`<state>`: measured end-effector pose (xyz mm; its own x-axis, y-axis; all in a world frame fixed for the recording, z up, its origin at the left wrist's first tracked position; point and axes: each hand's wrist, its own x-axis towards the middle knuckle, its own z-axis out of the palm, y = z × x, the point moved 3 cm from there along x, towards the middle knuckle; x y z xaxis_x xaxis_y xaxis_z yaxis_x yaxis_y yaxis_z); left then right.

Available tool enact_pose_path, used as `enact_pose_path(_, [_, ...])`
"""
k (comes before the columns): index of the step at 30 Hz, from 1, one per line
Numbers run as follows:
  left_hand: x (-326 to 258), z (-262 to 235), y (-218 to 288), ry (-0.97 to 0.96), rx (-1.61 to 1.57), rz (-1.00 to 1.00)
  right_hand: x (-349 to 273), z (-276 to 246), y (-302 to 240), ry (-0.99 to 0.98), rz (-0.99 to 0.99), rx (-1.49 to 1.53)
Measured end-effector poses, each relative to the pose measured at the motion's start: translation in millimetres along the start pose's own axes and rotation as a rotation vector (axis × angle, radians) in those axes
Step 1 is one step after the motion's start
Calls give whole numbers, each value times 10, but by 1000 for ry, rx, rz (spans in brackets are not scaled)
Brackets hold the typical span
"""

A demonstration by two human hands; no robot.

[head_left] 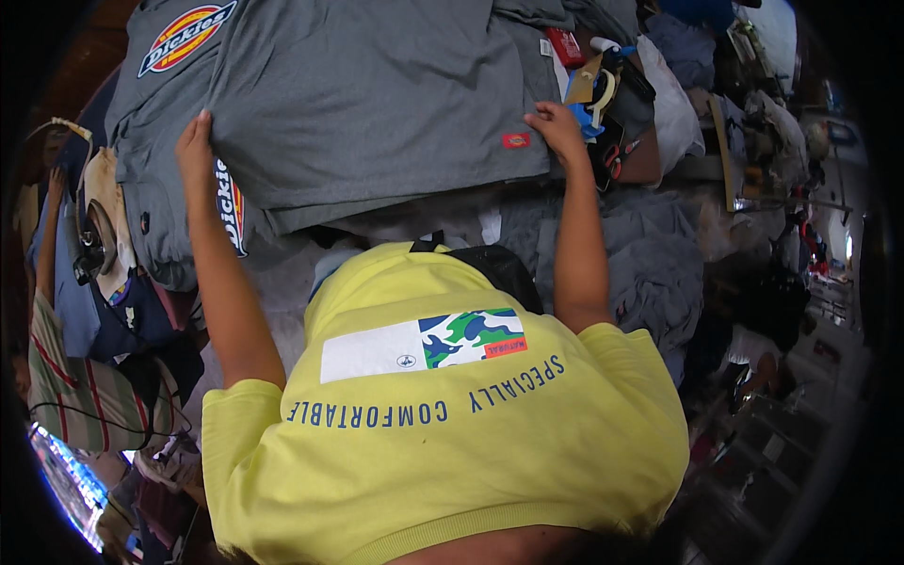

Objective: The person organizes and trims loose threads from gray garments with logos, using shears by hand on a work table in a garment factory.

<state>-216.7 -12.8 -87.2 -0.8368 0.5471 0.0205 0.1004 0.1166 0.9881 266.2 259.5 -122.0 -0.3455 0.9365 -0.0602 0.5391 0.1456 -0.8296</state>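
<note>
A grey T-shirt (377, 113) lies spread over more grey garments on the table in front of me. My left hand (195, 141) pinches its left edge, beside a garment with a large printed badge (188, 38). At the opposite edge, my right hand (561, 130) has thumb and fingers closed on the cloth near the hem. A small red label (515, 140) is sewn just left of those fingers. The part of the second printed badge (228, 207) nearest me is partly covered by my left forearm.
Right of the shirt sit a tape roll (604, 92), red-handled scissors (617, 160) and a white plastic bag (670, 99). Crumpled grey garments (640, 264) are heaped by my right arm. At the left, another person in a striped top (85, 386) works near an iron (97, 235).
</note>
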Motion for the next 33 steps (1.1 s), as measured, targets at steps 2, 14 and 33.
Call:
enact_pose_path(2, [-316, -173, 268, -28, -135, -109, -84, -295, -30, 5, -14, -44])
enact_pose_path(14, [-1926, -1232, -1187, -884, 1070, -501, -1138, -371, 141, -809, 425, -369])
enact_pose_path(33, [-694, -108, 144, -366, 408, 22, -50, 93, -564, -494, -130, 378])
